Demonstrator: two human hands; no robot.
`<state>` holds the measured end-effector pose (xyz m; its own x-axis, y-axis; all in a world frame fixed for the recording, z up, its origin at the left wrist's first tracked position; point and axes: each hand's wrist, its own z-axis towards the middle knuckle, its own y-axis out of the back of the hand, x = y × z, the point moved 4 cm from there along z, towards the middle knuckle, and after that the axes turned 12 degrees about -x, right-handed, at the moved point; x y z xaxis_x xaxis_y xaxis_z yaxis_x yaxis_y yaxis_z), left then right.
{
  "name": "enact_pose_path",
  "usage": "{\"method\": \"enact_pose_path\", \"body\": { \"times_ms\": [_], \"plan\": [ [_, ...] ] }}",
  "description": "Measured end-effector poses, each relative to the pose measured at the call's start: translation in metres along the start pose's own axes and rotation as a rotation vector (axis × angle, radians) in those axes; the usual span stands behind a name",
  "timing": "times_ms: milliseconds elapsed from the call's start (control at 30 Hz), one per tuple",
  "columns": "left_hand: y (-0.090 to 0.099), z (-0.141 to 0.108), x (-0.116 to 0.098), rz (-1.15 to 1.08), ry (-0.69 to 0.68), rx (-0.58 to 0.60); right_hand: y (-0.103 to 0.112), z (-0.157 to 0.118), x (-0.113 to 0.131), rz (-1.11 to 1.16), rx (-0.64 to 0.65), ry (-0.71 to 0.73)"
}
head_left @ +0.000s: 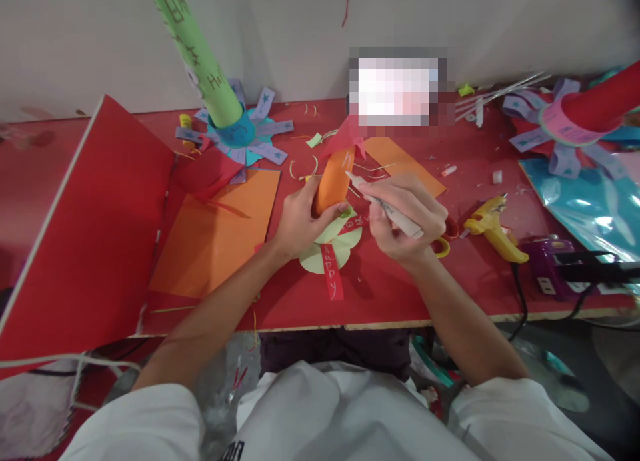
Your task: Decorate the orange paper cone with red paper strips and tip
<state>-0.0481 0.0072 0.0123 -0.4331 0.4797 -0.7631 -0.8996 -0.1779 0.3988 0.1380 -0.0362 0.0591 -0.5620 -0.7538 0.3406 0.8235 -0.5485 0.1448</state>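
Note:
My left hand (301, 217) is wrapped round an orange paper tube (336, 181) that leans slightly right, with a red paper piece (345, 137) at its top. White lettering shows near the tube's upper end. Between the fingers of my right hand (410, 217) is a white marker (397, 219), its tip beside the lettering. Below the tube lies a pale green petal-shaped paper base (315, 259), bearing a red strip (331, 274) that reads "happy". My left hand hides part of the tube's lower end.
On the red table (380, 304) are orange sheets (215, 241), a yellow glue gun (493, 227), a purple box (555, 264) and scissors (443, 247). A green tube (200, 54) stands back left, a red tube (607, 104) right. A red board (95, 241) rises at left.

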Motion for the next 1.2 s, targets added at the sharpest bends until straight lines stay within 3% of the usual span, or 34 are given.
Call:
{"method": "enact_pose_path", "body": {
  "times_ms": [267, 433, 800, 1033, 1200],
  "plan": [
    [0.001, -0.001, -0.001, -0.006, 0.006, 0.002, -0.005, -0.003, -0.002, -0.046, 0.072, -0.028],
    [0.001, -0.001, -0.001, -0.013, 0.020, 0.002, -0.002, 0.000, 0.001, 0.047, -0.008, 0.021],
    [-0.001, 0.000, 0.003, 0.028, -0.024, -0.007, 0.002, 0.004, 0.002, 0.005, -0.056, 0.051],
    [-0.001, 0.000, 0.002, 0.007, -0.042, -0.026, -0.004, 0.008, 0.009, 0.113, 0.014, 0.120],
    [-0.001, 0.000, 0.003, 0.007, -0.041, -0.033, -0.003, 0.009, 0.007, 0.088, -0.009, 0.082]
  ]
}}
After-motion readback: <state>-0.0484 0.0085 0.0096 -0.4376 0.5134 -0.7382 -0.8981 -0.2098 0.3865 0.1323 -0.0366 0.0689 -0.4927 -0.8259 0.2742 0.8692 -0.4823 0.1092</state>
